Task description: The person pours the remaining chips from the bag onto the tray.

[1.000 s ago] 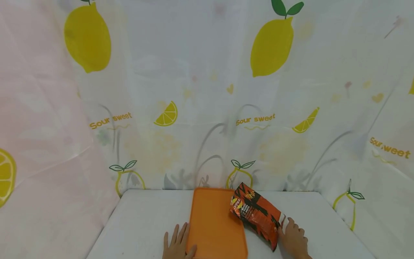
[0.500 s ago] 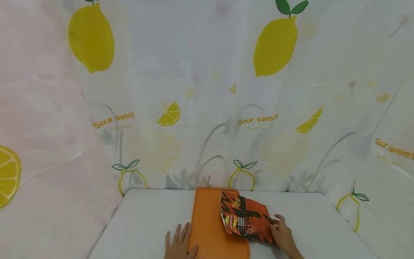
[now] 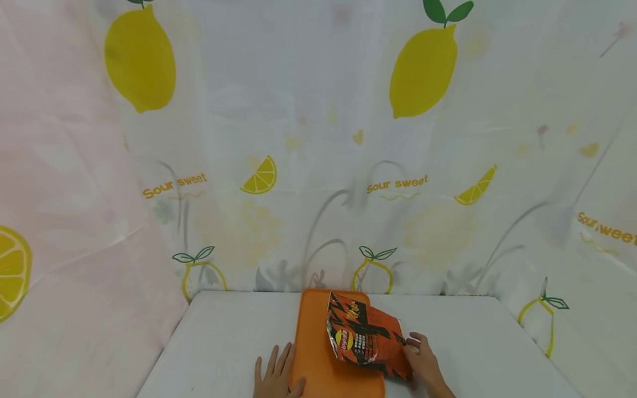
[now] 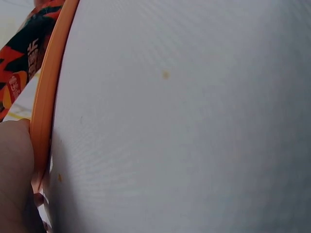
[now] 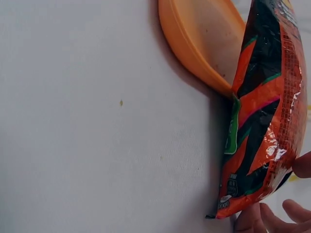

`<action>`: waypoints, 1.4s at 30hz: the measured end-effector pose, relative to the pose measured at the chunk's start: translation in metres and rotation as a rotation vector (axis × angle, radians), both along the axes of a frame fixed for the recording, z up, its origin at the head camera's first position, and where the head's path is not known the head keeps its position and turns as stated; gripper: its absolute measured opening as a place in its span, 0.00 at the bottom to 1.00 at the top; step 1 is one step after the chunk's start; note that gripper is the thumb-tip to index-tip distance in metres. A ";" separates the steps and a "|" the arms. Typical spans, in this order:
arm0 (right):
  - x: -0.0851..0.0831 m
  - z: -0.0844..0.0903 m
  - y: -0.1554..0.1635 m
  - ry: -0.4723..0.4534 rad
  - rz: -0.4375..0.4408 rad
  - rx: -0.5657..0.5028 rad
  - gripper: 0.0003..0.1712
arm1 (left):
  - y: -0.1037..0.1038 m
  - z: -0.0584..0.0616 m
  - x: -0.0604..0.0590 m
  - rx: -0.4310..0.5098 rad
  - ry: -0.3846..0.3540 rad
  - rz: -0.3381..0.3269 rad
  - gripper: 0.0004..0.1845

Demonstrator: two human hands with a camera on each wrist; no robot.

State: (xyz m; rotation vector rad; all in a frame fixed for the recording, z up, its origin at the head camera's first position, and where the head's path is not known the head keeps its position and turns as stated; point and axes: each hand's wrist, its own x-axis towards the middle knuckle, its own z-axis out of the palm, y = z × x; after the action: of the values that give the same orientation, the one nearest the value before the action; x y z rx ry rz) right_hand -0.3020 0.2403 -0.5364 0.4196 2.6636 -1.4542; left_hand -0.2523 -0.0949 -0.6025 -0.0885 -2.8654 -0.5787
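Resting with straight, spread fingers, left hand (image 3: 273,380) lies at left edge of orange tray (image 3: 312,342), thumb over rim. Right hand (image 3: 423,360) pinches right end of Lay's chip bag (image 3: 368,338), which spans the tray's right edge. Judged partway placed: much of bag over tray, release outstanding. Lemon-print curtain (image 3: 318,132) hangs behind desk's (image 3: 234,331) far edge.
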 end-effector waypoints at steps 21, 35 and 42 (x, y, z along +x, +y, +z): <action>0.023 0.006 -0.022 0.005 -0.076 0.057 0.31 | 0.005 -0.006 0.005 -0.017 0.041 0.019 0.39; 0.027 0.006 -0.026 -0.012 -0.051 0.064 0.31 | 0.003 -0.008 0.005 -0.082 0.135 0.017 0.39; 0.025 0.006 -0.029 -0.013 -0.051 0.066 0.30 | 0.000 0.001 0.004 -0.032 0.093 -0.014 0.39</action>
State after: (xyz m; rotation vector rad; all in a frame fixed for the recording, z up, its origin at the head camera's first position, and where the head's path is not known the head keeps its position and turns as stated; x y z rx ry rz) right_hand -0.2773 0.2116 -0.5306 0.5031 2.7165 -1.3743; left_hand -0.2482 -0.0952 -0.6019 -0.1377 -2.7863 -0.5167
